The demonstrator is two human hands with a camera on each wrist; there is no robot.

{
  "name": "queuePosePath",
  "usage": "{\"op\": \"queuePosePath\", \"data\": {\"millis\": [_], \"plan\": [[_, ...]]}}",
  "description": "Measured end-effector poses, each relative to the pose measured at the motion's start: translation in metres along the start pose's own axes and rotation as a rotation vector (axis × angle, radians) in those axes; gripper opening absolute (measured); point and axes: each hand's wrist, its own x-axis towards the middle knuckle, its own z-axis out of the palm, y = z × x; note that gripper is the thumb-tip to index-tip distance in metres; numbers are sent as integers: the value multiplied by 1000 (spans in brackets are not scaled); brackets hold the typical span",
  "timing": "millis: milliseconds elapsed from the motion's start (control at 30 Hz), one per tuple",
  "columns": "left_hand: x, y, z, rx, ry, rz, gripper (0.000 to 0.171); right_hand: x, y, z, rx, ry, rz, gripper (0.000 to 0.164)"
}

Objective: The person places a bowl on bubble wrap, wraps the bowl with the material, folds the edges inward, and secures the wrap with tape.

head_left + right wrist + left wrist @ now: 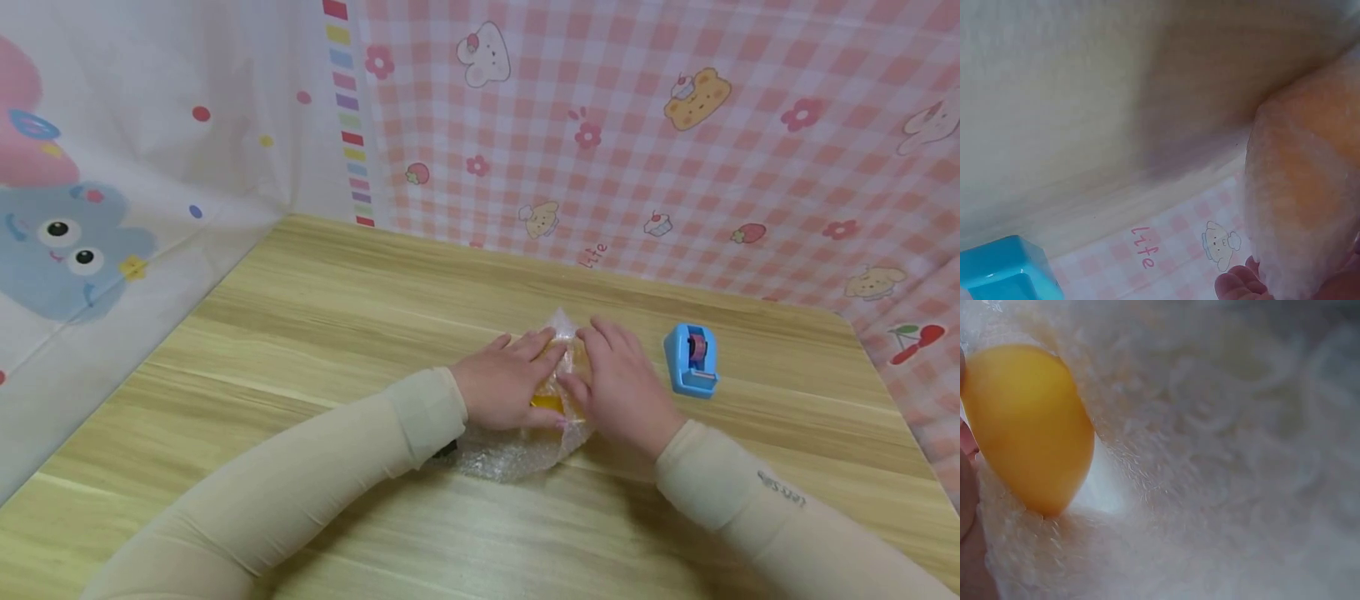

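Left hand (498, 383): fingers spread and extended, palm down across the bubble wrap (502, 458), thumb reaching toward the right hand (628, 387); right hand: thumb on the wrap, fingers bent about its far right side – whether they pinch the film cannot be told.

Yellow object (547, 403): located between both hands, within the bubble wrap; in the left wrist view it shows rounded, tapering at one end, with a fold of film standing open beside it; the right wrist view shows film covering its orange-toned side, fingertips (1240, 285) at the bundle's end. Loose film extends nearside of the grip, below the left palm; a small dark item (445, 450), mostly hidden, lies just beside the left cuff.

Blue tape dispenser (692, 375): right of the grip, near the right hand but apart from it – a reddish roll (697, 347) seated inside; wooden table (360, 283) beneath all; checked cloth (622, 150) beyond the grip.
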Motion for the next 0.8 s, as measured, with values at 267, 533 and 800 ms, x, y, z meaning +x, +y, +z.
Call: {"op": "queuePosePath", "data": {"millis": [267,533,800], "plan": [[1,-1,-1,-1,0,12,103,8,3,-4,-36,-37,-19,72],[0,-2,-1,-4,-8,6,103,4,4,0,-133,234,-222,31],[-1,-1,-2,6,-7,-4,102,-23,5,-3,-298,323,-441,13]]}}
